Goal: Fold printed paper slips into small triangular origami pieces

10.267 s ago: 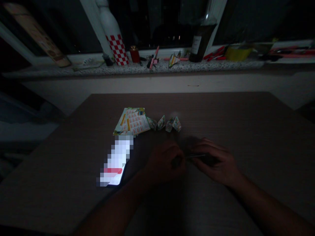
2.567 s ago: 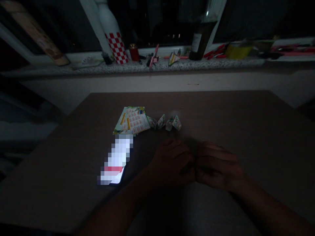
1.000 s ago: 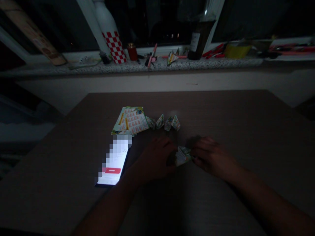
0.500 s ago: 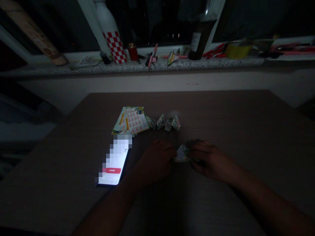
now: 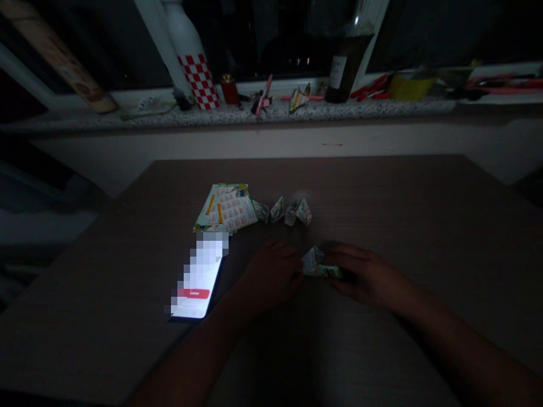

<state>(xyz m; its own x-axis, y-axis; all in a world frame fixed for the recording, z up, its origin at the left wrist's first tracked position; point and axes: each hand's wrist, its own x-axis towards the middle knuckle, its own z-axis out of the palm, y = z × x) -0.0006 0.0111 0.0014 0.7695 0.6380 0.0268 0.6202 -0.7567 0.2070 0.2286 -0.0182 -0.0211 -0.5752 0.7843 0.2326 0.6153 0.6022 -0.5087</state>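
Observation:
Between my two hands is a small piece of folded printed paper (image 5: 313, 263), white and green, with a pointed top. My left hand (image 5: 274, 271) is closed on its left edge, the fingertips partly hidden in shadow. On the other side, my right hand (image 5: 360, 271) pinches the right end between thumb and fingers. Just behind lie several small folded paper shapes (image 5: 277, 210) in a row. To their left is a stack of printed paper sheets (image 5: 231, 209).
A lit phone (image 5: 197, 282) lies on the wooden table (image 5: 403, 203) by my left forearm. Beyond the table, a granite windowsill (image 5: 250, 117) holds a checkered white-and-red bottle (image 5: 197, 73), a dark bottle (image 5: 341, 73), a red jar (image 5: 229, 90) and pens (image 5: 265, 96).
My right hand has shifted slightly right, its fingers uncovering more of the folded paper's right part. My left hand stays nearly in place.

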